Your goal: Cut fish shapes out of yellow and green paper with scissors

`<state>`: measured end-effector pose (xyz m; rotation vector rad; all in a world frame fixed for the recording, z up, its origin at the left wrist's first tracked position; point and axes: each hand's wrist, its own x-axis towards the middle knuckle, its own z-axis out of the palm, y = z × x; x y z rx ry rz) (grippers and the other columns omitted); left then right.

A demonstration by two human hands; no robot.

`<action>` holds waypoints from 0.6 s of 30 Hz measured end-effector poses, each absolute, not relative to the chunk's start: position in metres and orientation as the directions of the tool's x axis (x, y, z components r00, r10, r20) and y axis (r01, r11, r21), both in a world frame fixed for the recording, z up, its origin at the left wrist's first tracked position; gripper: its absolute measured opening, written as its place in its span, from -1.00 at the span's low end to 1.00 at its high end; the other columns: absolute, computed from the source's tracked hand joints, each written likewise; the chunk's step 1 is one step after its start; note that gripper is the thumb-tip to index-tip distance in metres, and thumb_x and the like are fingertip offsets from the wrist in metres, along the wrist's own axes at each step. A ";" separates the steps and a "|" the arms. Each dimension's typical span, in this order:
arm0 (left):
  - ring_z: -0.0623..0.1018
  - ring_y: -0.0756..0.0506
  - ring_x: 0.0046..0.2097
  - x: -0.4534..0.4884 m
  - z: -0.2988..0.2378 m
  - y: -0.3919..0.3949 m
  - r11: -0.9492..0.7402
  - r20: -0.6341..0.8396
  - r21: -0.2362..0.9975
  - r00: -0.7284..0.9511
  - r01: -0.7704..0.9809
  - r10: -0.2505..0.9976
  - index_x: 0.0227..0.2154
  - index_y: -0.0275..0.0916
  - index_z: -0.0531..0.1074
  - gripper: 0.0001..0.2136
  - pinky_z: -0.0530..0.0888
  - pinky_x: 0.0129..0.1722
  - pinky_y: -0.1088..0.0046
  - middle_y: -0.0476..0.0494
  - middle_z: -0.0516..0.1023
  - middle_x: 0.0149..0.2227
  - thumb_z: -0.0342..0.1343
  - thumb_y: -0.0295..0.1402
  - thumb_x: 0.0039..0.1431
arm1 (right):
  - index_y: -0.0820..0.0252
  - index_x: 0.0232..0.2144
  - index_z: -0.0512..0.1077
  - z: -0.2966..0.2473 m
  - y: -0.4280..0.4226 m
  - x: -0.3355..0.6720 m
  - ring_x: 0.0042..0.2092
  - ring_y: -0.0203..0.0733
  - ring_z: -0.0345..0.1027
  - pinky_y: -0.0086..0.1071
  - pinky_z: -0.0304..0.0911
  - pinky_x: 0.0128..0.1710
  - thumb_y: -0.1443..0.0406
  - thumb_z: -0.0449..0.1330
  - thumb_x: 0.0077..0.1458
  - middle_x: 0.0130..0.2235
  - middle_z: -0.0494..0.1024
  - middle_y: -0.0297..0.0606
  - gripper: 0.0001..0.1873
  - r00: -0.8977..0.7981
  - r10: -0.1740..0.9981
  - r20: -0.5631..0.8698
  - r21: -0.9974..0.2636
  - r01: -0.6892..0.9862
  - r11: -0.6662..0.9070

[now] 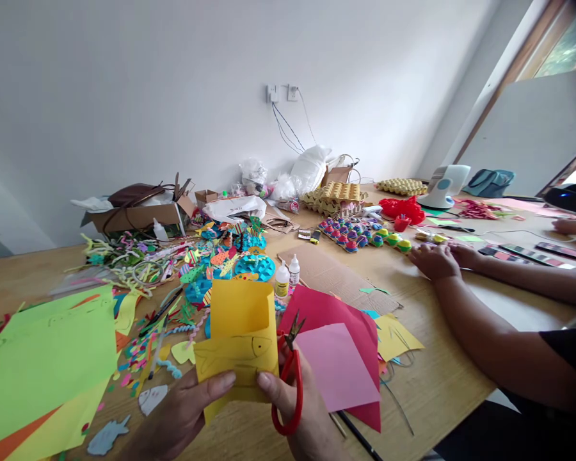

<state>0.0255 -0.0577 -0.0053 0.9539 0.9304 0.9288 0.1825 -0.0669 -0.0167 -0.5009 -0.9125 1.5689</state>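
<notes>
Left hand [182,416], bottom centre: closed on the lower left corner of the yellow sheet [240,333], thumb on the front, fingers behind. Right hand [312,422]: closed on the red scissors [290,378], fingers through the handle loops, thumb tip pressed on the sheet's lower edge.

Yellow sheet is held up off the worktop [441,365], between both hands, roughly upright and facing the person. Top part curls over. Pencil fish outline [242,351] runs across its lower half, head and eye to the right.

Scissors: blades point up, slightly parted, just beside the sheet's right edge. Can't tell whether they touch the paper.

Behind the right hand: pink sheet [338,368] lying on a red sheet [326,307], another yellow piece [396,336] to their right. Left side: big green sheet [48,358] over orange and yellow ones. Grey fish cutout [106,436] and white fish cutout [151,398] lie near the left hand.

Mid worktop: two glue bottles [287,276] upright next to a flat cardboard piece [331,272]; heap of coloured paper fish and pipe cleaners [125,259] to the left of them. Further back: open box [134,218], egg trays [336,192], row of painted cups [352,235].

Right side: co-worker's hand [432,261] rests palm down on the worktop, forearm running towards the frame's right edge.
</notes>
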 end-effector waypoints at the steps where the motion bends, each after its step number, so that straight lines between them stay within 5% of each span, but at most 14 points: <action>1: 0.49 -0.33 0.03 0.029 -0.006 -0.058 0.272 -0.207 0.942 0.296 -0.198 0.932 -0.19 -0.12 0.59 -0.67 0.43 0.03 0.21 -0.12 0.65 -0.14 0.26 -0.16 -0.06 | 0.13 -0.08 0.36 -0.018 -0.067 0.181 -0.12 0.05 0.39 -0.21 0.29 -0.17 0.20 0.35 -0.09 -0.14 0.51 -0.15 -0.51 -0.194 0.967 0.166 -0.774 -0.634 0.006; 9: 0.38 -0.28 0.13 0.043 -0.011 -0.053 -0.084 0.087 0.994 -0.026 0.076 0.996 -0.18 -0.09 0.54 -0.70 0.41 0.03 0.40 -0.10 0.55 -0.01 0.28 -0.30 -0.04 | 0.14 -0.11 0.42 -0.032 -0.061 0.186 -0.10 0.08 0.41 -0.21 0.33 -0.16 0.17 0.34 -0.08 -0.13 0.54 -0.16 -0.55 -0.071 0.987 0.143 -0.781 -0.621 0.069; 13: 0.34 -0.29 0.17 0.037 -0.012 -0.052 0.084 -0.091 0.974 -0.024 -0.211 0.996 -0.08 -0.10 0.48 -0.57 0.40 0.06 0.31 -0.10 0.53 0.03 0.32 -0.28 -0.10 | 0.12 -0.07 0.42 -0.031 -0.062 0.189 -0.10 0.07 0.42 -0.23 0.34 -0.20 0.16 0.34 -0.08 -0.12 0.54 -0.16 -0.52 -0.169 0.979 0.117 -0.769 -0.638 -0.018; 18: 0.54 -0.26 -0.03 0.031 -0.003 -0.053 0.301 -0.256 0.888 0.169 -0.347 0.952 -0.27 -0.11 0.58 -0.75 0.50 -0.08 0.31 -0.04 0.66 -0.20 0.33 -0.31 -0.10 | 0.12 -0.08 0.42 -0.026 -0.061 0.189 -0.15 0.06 0.43 -0.23 0.33 -0.24 0.15 0.36 -0.13 -0.15 0.54 -0.18 -0.48 -0.266 0.958 0.105 -0.782 -0.618 -0.086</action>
